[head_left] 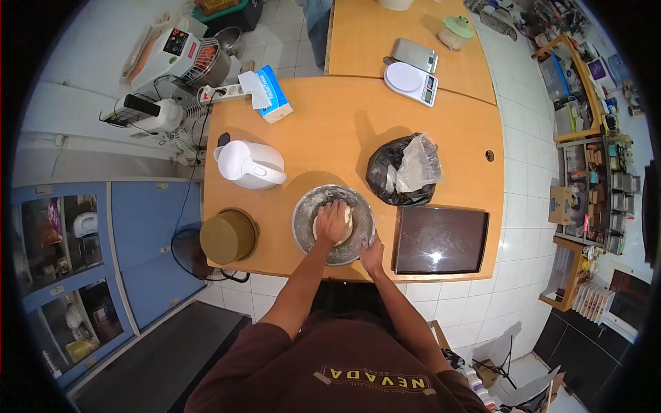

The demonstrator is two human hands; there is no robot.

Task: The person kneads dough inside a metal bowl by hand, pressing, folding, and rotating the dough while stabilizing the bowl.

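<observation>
A round metal mixing bowl stands near the table's front edge, its inner wall smeared with flour. Pale dough lies at the bottom of it. My left hand reaches into the bowl and presses on the dough, fingers bent over its far side; the palm hides part of the dough. At the right front of the bowl, my right hand is closed on the rim, thumb toward the inside.
A dark baking tray and a black plastic bag lie to the right. To the left are a white electric kettle and a brownish round container. Farther back sit a tissue box and a white kitchen scale.
</observation>
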